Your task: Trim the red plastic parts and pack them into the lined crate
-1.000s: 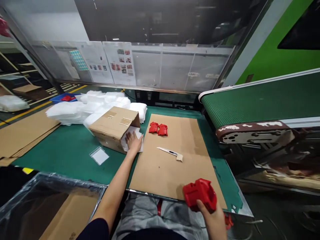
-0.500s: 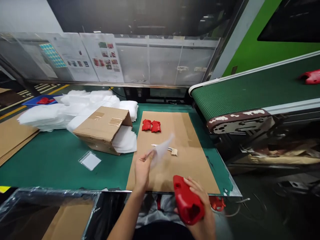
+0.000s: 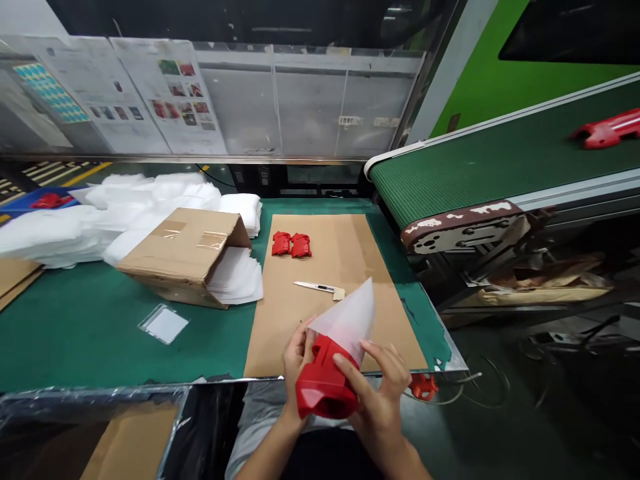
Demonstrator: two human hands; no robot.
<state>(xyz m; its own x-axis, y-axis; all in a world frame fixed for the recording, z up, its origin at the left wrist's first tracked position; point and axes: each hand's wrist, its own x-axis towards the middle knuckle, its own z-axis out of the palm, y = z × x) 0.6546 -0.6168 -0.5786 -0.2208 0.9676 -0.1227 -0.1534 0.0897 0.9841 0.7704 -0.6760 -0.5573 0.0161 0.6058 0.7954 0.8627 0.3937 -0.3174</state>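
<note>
A red plastic housing [image 3: 325, 381] is between my hands at the table's front edge, its hollow end facing me. A thin white foam sleeve or sheet [image 3: 350, 317] covers its far end and points up and away. My left hand [image 3: 296, 363] pinches the sleeve's left edge beside the housing; its fingertips are partly hidden. Thumb and fingers of my right hand [image 3: 380, 383] grip the housing's right side and the sleeve's near edge. Beyond them, a utility knife [image 3: 317, 287] and two small red parts [image 3: 291, 245] lie on the cardboard sheet [image 3: 340, 230].
On the left, an open carton [image 3: 175, 257] holds white foam sheets, with stacks of foam [image 3: 165, 193] behind it. A clear bag with a white card [image 3: 164, 325] lies on the green table. At right, a green conveyor [image 3: 475, 160] carries another red part [image 3: 607, 130].
My right hand has brought the red housing up and left to meet the foam sleeve from my left hand. The sleeve now covers its far end. The conveyor's red part shows further into view.
</note>
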